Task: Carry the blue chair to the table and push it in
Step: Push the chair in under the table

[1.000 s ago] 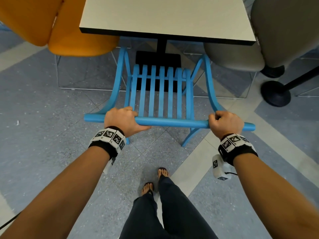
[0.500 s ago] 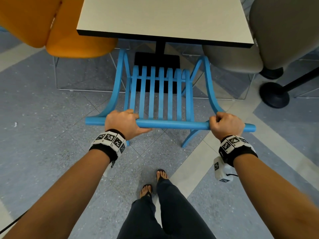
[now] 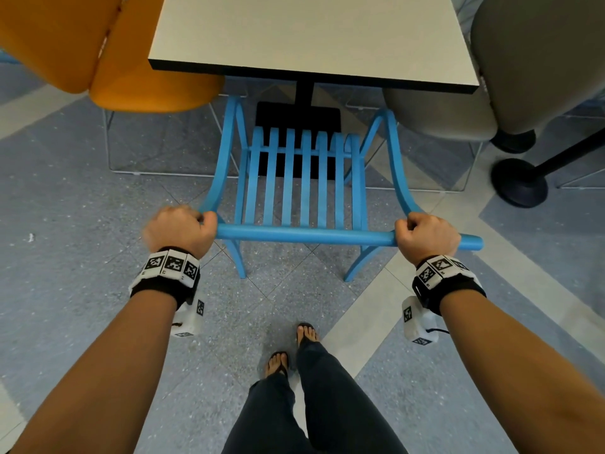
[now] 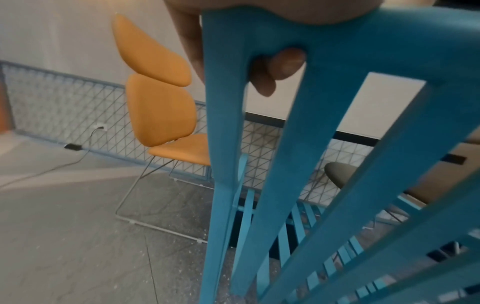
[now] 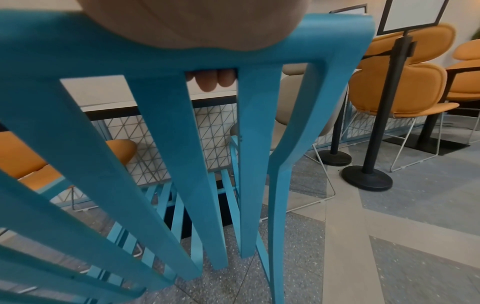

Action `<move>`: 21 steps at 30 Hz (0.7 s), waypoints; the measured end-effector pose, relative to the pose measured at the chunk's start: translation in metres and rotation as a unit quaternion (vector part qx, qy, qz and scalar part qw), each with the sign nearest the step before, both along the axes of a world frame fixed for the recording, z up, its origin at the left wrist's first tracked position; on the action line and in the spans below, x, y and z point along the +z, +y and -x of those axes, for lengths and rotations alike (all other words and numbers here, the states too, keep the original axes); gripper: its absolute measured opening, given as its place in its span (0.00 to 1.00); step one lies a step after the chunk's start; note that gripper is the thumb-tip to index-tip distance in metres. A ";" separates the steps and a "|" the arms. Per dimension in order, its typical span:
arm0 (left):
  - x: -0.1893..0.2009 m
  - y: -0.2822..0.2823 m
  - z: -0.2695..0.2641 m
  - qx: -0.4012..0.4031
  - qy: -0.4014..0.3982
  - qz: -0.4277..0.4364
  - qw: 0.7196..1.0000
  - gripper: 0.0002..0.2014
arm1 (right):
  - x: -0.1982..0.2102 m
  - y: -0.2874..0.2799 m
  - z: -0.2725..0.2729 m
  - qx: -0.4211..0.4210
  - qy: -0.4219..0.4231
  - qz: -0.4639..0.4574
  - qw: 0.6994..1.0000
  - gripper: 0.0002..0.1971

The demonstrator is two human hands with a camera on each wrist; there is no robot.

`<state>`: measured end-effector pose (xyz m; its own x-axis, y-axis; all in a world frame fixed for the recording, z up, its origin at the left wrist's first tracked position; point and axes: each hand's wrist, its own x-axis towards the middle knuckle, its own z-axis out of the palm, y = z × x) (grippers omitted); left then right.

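The blue slatted chair (image 3: 304, 235) stands in front of me, its seat reaching under the near edge of the white table (image 3: 311, 37). My left hand (image 3: 180, 229) grips the left end of the chair's top rail, and my right hand (image 3: 425, 235) grips the rail near its right end. In the left wrist view my fingertips (image 4: 283, 65) curl round the blue rail (image 4: 363, 37). The right wrist view shows my fingertips (image 5: 215, 79) wrapped under the same rail (image 5: 311, 37). The front of the seat is hidden under the tabletop.
An orange chair (image 3: 108, 57) sits at the table's left side and a grey chair (image 3: 510, 70) at its right. A black stanchion base (image 3: 519, 181) stands on the floor to the right. The table's black pedestal (image 3: 302, 106) is ahead of the blue seat.
My left hand has slid outward along the rail to its left end. The chair has shifted a little further toward the table; my right hand keeps its grip.
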<state>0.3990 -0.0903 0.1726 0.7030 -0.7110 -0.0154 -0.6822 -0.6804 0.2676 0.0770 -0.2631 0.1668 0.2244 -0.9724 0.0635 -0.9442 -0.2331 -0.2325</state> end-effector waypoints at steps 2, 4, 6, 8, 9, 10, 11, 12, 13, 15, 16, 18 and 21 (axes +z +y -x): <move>-0.001 0.002 -0.001 0.010 -0.003 -0.002 1.000 0.24 | 0.000 0.001 -0.001 -0.001 0.002 0.002 1.000 0.17; -0.002 0.004 -0.002 0.018 -0.003 -0.004 1.000 0.23 | 0.000 0.004 -0.002 -0.003 0.004 0.006 1.000 0.17; -0.003 0.004 -0.003 0.019 -0.003 -0.006 1.000 0.23 | -0.001 0.005 -0.002 -0.006 0.004 0.009 1.000 0.17; -0.002 0.004 -0.004 0.016 -0.004 -0.003 1.000 0.22 | -0.001 0.005 -0.001 -0.008 0.003 0.012 1.000 0.17; -0.002 0.003 -0.004 0.016 -0.003 -0.003 1.000 0.22 | -0.001 0.004 -0.001 -0.008 0.003 0.013 1.000 0.17; -0.002 0.003 -0.004 0.018 -0.002 -0.002 1.000 0.22 | -0.001 0.003 -0.002 -0.006 0.006 0.013 1.000 0.17; -0.002 0.002 -0.005 0.020 -0.002 -0.003 1.000 0.21 | -0.002 0.002 -0.003 -0.005 0.007 0.013 1.000 0.17; -0.002 0.001 -0.006 0.023 -0.002 -0.003 1.000 0.21 | -0.002 0.002 -0.004 -0.005 0.007 0.013 1.000 0.17; -0.002 0.000 -0.009 0.025 -0.003 -0.003 1.000 0.21 | -0.002 0.002 -0.006 -0.006 0.006 0.013 1.000 0.17; -0.003 -0.001 -0.011 0.024 -0.005 0.000 1.000 0.21 | -0.002 0.001 -0.006 -0.001 0.006 0.014 1.000 0.18; -0.004 0.000 -0.012 0.023 -0.006 0.000 1.000 0.21 | -0.002 0.001 -0.006 0.002 0.006 0.016 1.000 0.18; -0.006 0.001 -0.012 0.017 -0.012 0.002 1.000 0.21 | -0.001 0.003 -0.006 0.002 0.003 0.018 1.000 0.18; -0.008 0.001 -0.012 0.013 -0.019 0.004 1.000 0.23 | 0.000 0.003 -0.006 0.004 0.000 0.015 1.000 0.17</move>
<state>0.4114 -0.0890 0.1644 0.7211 -0.6926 0.0169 -0.6743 -0.6960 0.2467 0.0829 -0.2596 0.1666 0.2314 -0.9684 0.0930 -0.9425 -0.2468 -0.2253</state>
